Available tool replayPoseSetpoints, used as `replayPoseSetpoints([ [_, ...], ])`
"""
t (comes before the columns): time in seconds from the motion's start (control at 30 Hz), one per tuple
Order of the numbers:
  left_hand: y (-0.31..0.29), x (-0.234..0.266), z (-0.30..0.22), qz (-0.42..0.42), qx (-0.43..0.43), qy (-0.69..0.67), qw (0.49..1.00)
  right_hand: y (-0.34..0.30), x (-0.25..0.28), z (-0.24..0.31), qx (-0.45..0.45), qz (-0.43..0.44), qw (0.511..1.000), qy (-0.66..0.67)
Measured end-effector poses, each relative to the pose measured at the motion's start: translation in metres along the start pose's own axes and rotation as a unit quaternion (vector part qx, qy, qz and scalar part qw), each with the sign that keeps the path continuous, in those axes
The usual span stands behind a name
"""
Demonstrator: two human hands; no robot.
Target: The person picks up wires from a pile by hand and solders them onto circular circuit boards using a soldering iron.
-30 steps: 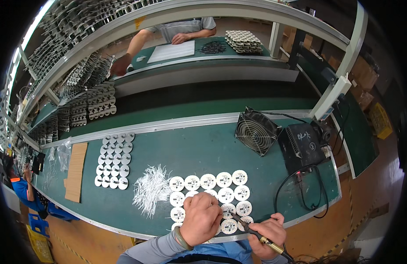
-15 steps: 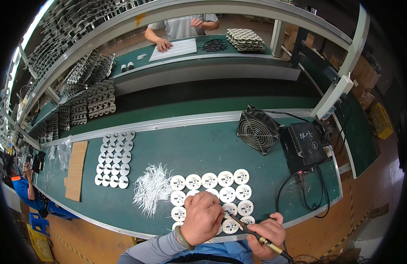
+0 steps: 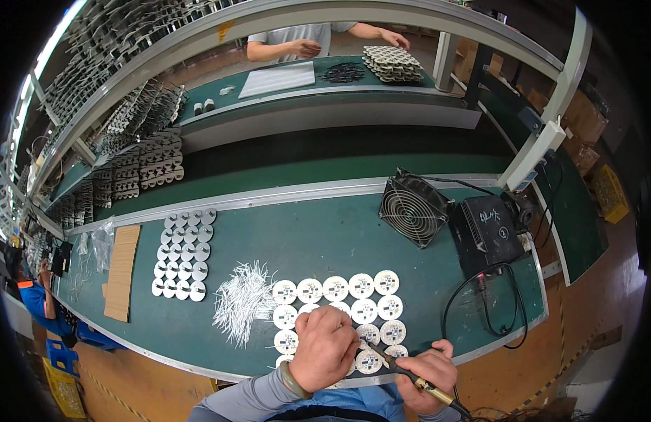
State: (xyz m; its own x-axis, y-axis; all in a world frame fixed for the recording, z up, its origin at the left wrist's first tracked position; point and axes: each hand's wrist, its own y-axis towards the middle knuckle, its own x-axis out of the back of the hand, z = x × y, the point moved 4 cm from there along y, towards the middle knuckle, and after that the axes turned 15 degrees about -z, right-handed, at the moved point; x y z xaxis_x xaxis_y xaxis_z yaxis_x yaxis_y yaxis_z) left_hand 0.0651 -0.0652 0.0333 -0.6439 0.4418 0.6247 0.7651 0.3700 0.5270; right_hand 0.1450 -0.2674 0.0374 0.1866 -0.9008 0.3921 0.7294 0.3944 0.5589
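Round white circuit boards lie in rows at the front of the green bench. My left hand is over them with its fingers pinched together; whatever they hold is hidden behind the knuckles. In my right hand is a soldering iron, its tip slanting up and left to a board beside my left fingertips. Several boards are partly covered by my left hand. Just left of them lies a heap of short white wires.
Silver round parts stand in rows at left, beside a cardboard strip. A black fan and a black soldering station with a looping cable occupy the right. Across the belt, a person works near stacked pale parts.
My hands and the soldering iron stay nearly still. Across the bench, the other person's hands have left the white pad, one reaching right to the stacked parts.
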Motion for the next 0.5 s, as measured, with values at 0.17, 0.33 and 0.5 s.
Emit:
replayPoseSetpoints([
  [0.17,-0.0002,-0.0005,0.0001,0.001,0.002,0.004,1.000,0.0002,-0.0006,0.0000,0.005,-0.018,1.000,0.004],
  [0.33,-0.0003,-0.0011,0.0003,0.005,0.001,0.005,1.000,0.0000,-0.0006,0.0006,0.011,0.000,1.000,-0.004],
  [0.5,-0.0006,-0.0013,0.0005,0.008,0.002,0.007,1.000,0.0009,-0.0021,0.0010,0.009,0.004,1.000,-0.001],
])
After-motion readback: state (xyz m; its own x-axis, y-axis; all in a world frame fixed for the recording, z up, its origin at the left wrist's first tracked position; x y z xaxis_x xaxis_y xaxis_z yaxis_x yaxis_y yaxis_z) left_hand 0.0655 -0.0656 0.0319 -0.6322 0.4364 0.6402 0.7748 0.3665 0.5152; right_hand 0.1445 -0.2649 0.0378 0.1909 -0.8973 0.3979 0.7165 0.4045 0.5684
